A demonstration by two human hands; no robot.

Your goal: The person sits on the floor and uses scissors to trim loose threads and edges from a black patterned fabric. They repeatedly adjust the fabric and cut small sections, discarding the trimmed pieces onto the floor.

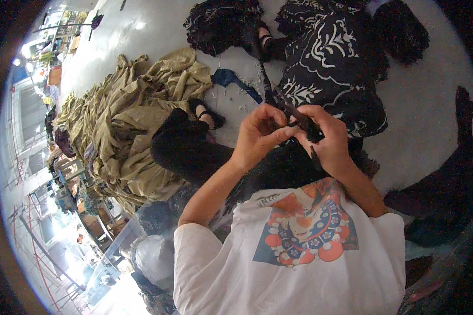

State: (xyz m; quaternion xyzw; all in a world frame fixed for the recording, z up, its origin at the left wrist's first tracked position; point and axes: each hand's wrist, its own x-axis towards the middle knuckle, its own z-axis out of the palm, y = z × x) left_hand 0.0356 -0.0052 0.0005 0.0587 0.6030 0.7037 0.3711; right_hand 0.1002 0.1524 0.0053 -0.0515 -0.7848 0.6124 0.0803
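My right hand (327,140) is closed round a bunched dark fabric strip (311,130), just in front of my chest. A longer part of the strip runs up and away from my hands towards the black cloth on the floor. My left hand (260,135) meets the right one, thumb and fingers pinched together at the near side of the strip. What exactly lies between the left fingertips is partly hidden. Beyond my hands spreads a black cloth with white leafy embroidery (333,58).
A big heap of olive-tan fabric (126,123) lies to the left. Black fabric bundles (223,26) lie at the far side, another (402,31) at far right. A blue scrap (231,81) is on the grey floor. Dark cloth (441,205) lies at right; a clear plastic bag (155,257) at lower left.
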